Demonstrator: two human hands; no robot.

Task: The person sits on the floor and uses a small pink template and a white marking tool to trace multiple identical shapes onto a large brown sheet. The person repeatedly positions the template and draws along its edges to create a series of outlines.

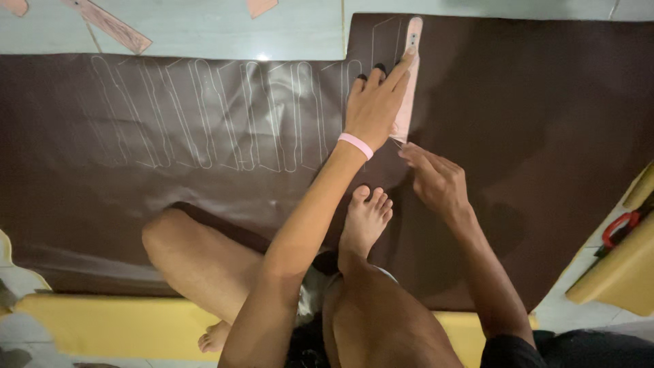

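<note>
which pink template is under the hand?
The long pink template on the brown sheet, pinned by the left hand; the other pink pieces lie untouched on the floor.

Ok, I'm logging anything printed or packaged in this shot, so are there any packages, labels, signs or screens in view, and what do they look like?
None in view.
Nearest things: a long pale pink template under the left hand on the brown sheet.
White traced outlines run in a row on the sheet's left part.
</note>
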